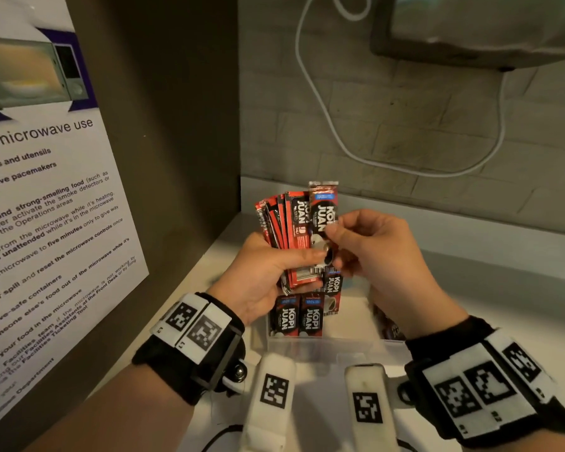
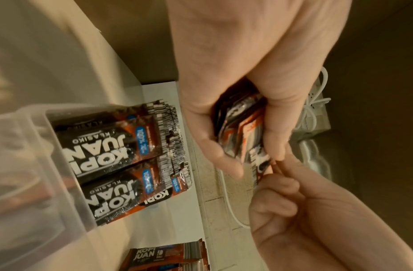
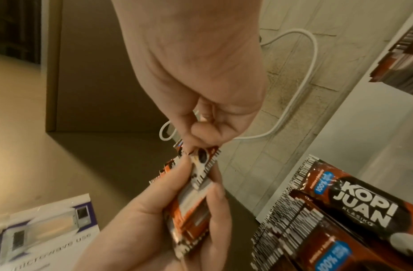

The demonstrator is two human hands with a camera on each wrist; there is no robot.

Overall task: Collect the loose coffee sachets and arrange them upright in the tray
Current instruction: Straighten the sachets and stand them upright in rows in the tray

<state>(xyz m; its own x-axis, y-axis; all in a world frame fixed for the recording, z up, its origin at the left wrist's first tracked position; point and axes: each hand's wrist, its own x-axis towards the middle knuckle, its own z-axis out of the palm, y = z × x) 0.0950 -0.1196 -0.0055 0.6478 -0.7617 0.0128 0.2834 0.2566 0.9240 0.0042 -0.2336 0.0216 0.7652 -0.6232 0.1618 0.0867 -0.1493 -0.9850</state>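
A: Sachets?
B: Fanned bunch of sachets [image 1: 286, 223] gripped upright in left hand [image 1: 268, 272], above the tray [image 1: 323, 349]. Front sachet [image 1: 323, 212] sticking up highest, pinched betw. thumb & fingertips of right hand [image 1: 377, 252], also above the tray.

A: Hands, closer?
B: Left wrist view: left hand [image 2: 242, 88] curled round the bunch [image 2: 242, 126], right hand [image 2: 316, 216] nipping the near end. Right wrist view: same pinch by right hand [image 3: 200, 95], left hand [image 3: 154, 220] wrapped round the bunch [image 3: 191, 210].

A: In the tray?
B: Standing sachets [image 1: 299, 316] packed upright at its left end, labels facing fwd. More [image 1: 385, 324] at its right end, mostly hidden by right wrist.

A: Around the tray?
B: Clear plastic, on a pale counter [image 1: 470, 288]. Microwave notice [image 1: 46, 190] on side wall left of tray. White cable [image 1: 323, 119] looping on tiled wall behind tray. Appliance [image 1: 477, 27] above & right of tray, blurry.
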